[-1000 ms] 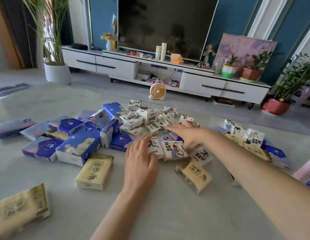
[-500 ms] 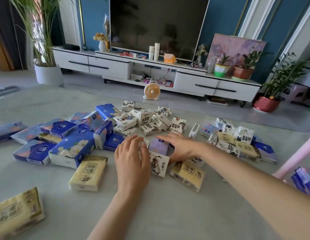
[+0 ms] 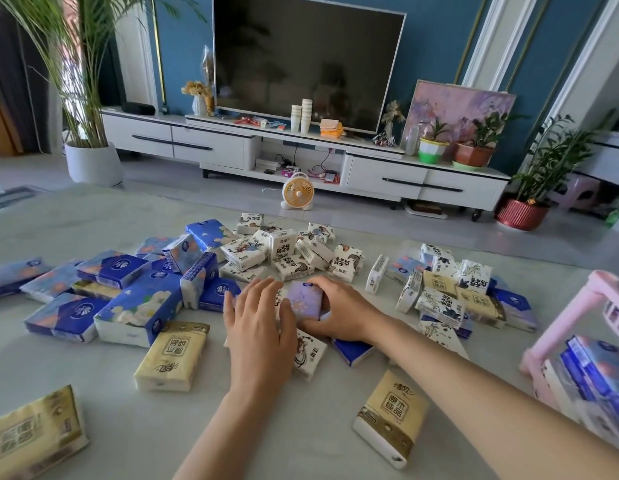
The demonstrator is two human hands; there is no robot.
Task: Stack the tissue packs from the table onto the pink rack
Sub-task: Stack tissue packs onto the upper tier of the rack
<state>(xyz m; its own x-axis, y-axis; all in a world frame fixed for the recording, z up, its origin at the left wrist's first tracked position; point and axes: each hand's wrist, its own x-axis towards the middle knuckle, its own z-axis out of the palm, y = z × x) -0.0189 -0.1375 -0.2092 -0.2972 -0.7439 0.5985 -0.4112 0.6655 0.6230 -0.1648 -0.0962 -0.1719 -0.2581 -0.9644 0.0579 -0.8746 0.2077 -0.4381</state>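
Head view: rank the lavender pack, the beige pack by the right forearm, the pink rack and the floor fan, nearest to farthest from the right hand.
1. The lavender pack: gripped by the right hand, mid-table.
2. The beige pack: near edge, beside the right forearm.
3. The pink rack: at the table's right side.
4. The fan: on the floor beyond the table.

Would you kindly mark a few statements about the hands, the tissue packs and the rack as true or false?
1. The right hand grips a purple pack. True.
2. The rack already holds blue packs. True.
3. The rack stands at the far left of the view. False: it is at the right edge.
4. The left hand holds a yellow pack. False: its fingers lie straight beside the purple pack, and the yellow packs lie untouched.
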